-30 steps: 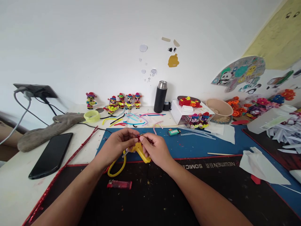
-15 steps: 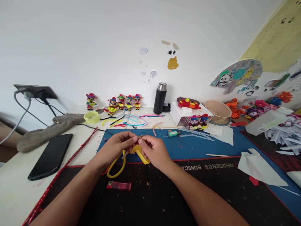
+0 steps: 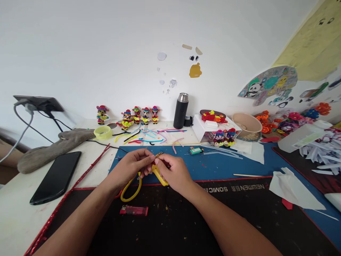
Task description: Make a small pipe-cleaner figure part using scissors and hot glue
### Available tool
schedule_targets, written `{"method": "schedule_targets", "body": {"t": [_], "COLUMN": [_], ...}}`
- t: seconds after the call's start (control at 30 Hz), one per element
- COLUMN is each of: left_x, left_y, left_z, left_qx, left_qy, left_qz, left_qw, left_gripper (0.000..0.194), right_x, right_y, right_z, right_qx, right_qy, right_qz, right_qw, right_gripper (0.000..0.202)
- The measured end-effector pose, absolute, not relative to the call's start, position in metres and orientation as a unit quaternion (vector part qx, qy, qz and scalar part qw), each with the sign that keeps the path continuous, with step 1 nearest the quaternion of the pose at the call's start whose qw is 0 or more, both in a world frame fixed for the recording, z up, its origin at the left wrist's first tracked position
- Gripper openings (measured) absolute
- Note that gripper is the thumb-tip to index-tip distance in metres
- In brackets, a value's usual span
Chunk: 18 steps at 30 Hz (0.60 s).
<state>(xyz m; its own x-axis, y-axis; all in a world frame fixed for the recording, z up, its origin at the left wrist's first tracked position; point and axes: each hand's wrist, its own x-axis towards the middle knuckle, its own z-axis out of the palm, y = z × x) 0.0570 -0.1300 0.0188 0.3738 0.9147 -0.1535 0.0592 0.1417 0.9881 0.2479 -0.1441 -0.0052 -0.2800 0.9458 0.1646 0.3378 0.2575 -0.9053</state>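
Observation:
My left hand (image 3: pixel 137 164) and my right hand (image 3: pixel 174 170) meet over the blue mat, fingertips pinched together. Between them is a small red and gold piece (image 3: pixel 159 155); the fingers cover most of it, so its kind is unclear. Under the hands lie scissors with a yellow loop handle (image 3: pixel 131 199) and a solid yellow tool handle (image 3: pixel 160 177), both partly hidden. A red lighter (image 3: pixel 134 210) rests on the black mat just below my left hand.
Pipe-cleaner figures (image 3: pixel 127 120) stand along the wall, near a black thermos (image 3: pixel 181 112) and a white box (image 3: pixel 198 133). At left are a phone (image 3: pixel 56 177) and a red tinsel strip (image 3: pixel 80 180). White paper (image 3: pixel 295 190) and a thin stick (image 3: pixel 247 175) lie at right.
My fingers have shifted slightly around the small piece, and more of its gold part shows above the fingertips. The left hand's lower fingers now show beneath it. Nothing on the table has visibly moved.

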Motion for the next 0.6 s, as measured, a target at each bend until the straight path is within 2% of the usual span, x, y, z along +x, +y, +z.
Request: {"method": "schedule_targets", "body": {"t": [0.6], "left_x": [0.0592], "left_y": [-0.1302], "left_z": [0.0234], "left_qx": [0.565], "left_qy": [0.445], "left_qz": [0.371], "left_qw": [0.587], "left_gripper": [0.04], "right_x": [0.2464], "right_y": [-0.1436], "right_z": [-0.0104], "right_qx": [-0.459], "right_qy": [-0.636], "right_qz": [0.464], "right_qw": [0.412], "right_gripper": [0.027]}}
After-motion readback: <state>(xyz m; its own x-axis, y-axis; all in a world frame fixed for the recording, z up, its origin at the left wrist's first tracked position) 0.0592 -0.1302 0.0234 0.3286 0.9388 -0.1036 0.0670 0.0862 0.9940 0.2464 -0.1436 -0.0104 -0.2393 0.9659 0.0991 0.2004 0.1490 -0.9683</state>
